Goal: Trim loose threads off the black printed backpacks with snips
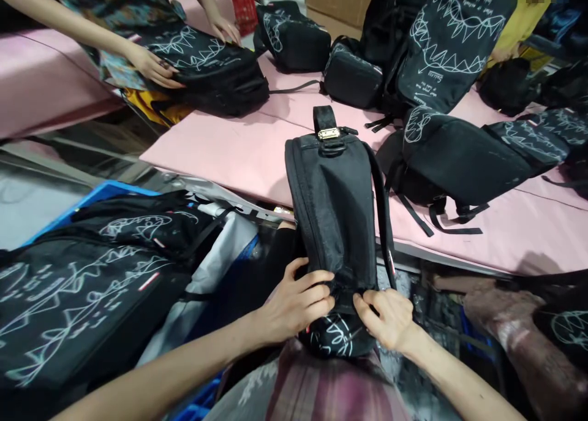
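Observation:
In front of me a black backpack [342, 212] rests partly over the edge of the pink table, its side facing up and its lower end against my lap. A gold-coloured metal buckle [327, 133] shows on the strap at its far end. My left hand [303, 301] has its fingers curled over the near left part of the bag. On the near right side my right hand [386, 314] pinches the black fabric with thumb and fingers. White scribble print is visible on the panel beneath my hands.
Pink table [220, 151] spans the view ahead. More black backpacks [463, 154] with white prints lie on it. To my left, a blue crate [110, 191] holds printed backpacks. Across the table a co-worker's hands [154, 68] rest on another backpack. A red crate [241, 7] stands behind.

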The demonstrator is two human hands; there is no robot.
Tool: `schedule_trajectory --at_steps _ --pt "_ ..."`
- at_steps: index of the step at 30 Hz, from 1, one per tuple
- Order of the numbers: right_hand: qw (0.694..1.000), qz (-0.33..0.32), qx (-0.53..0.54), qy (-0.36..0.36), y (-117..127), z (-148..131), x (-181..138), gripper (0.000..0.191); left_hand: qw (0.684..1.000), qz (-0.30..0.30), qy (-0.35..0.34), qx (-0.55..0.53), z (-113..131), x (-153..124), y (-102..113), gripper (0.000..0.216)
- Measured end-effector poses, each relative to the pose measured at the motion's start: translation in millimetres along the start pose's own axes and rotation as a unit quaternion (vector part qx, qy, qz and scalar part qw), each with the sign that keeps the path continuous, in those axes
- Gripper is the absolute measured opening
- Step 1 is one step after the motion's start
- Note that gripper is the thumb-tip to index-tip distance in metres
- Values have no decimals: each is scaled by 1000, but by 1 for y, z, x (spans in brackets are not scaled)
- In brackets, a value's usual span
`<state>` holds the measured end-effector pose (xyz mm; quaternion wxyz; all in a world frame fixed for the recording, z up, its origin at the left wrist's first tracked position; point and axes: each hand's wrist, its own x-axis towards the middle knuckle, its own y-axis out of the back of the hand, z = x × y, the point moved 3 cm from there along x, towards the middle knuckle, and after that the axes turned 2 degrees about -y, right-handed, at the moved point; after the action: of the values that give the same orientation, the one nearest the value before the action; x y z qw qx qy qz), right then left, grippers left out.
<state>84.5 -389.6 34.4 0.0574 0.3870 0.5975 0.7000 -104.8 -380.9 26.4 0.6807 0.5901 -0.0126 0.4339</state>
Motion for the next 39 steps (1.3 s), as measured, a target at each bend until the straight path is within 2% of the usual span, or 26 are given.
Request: schedule_trajectory --at_steps 3,11,16,20,23,27,31,33,36,39 --pt "1000 9 -1 -2 -2 2 -3 23 1000 4 14 2 0 0 -3 22" --pt "999 28 17 -5 -3 2 -6 18 996 -51 60 -41 3 13 7 19" --pt "999 25 21 24 0 2 3 22 965 -191 169 -63 -7 37 6 28" --pt "996 21 27 84 2 1 12 26 930 -298 193 -92 -15 56 -1 16" --pt "994 26 30 99 1 2 16 26 910 -336 221 -100 -19 65 -5 11" --pt "996 32 27 81 1 2 14 28 902 -345 251 -62 -17 65 -8 15" --pt "997 37 20 71 4 2 10 27 924 -316 211 -34 -9 59 -8 18" --pt "996 39 22 71 4 3 9 27 923 -327 202 -24 -6 57 -7 17" --pt "997 34 23 60 1 3 6 26 909 -348 231 2 -2 54 -3 16" --pt "999 7 26 25 0 2 5 26 903 -334 270 12 1 51 0 16"
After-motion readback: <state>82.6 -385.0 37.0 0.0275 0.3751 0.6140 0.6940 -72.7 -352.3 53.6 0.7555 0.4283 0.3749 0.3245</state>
